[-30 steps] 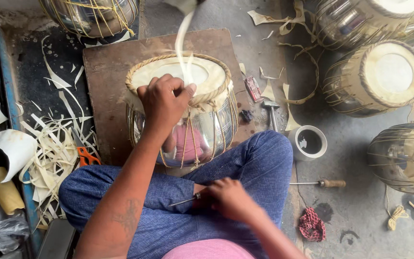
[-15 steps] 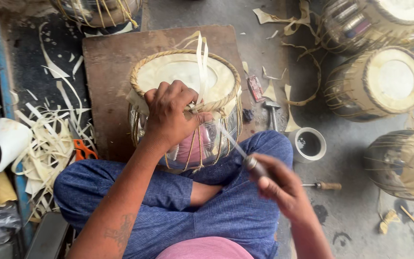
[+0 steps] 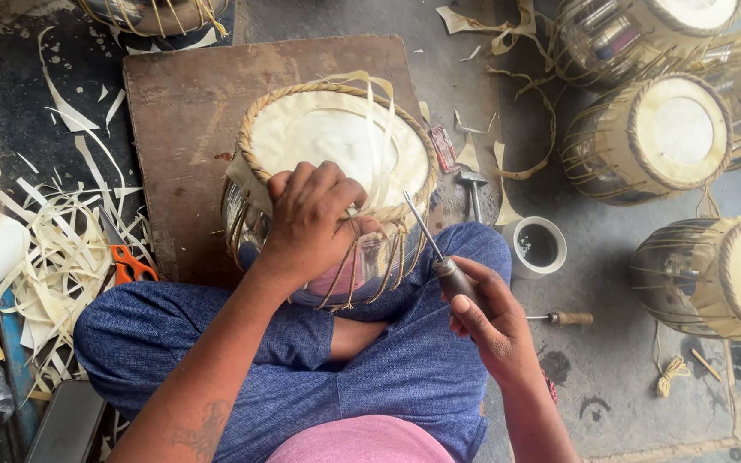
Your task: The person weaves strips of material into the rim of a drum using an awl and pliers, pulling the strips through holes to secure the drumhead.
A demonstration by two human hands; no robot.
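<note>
Clamped over the braided rim, our left hand [image 3: 310, 219] steadies the metal-bodied drum [image 3: 336, 189] at frame centre on a wooden board [image 3: 186, 129]; our right hand [image 3: 495, 321] pinches a wooden-handled awl [image 3: 439, 249], its steel tip touching the lacing.

Drum [image 3: 328, 137] on board [image 3: 182, 111], scissors [image 3: 126, 257] left, hammer [image 3: 472, 190] and cup [image 3: 537, 246] right.

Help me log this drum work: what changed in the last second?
The right hand came up from the lap with an awl, its tip now at the drum's laced rim. The strip that was pulled upward now loops over the drumhead. The left hand stayed gripping the rim; the hammer and cup did not move.
</note>
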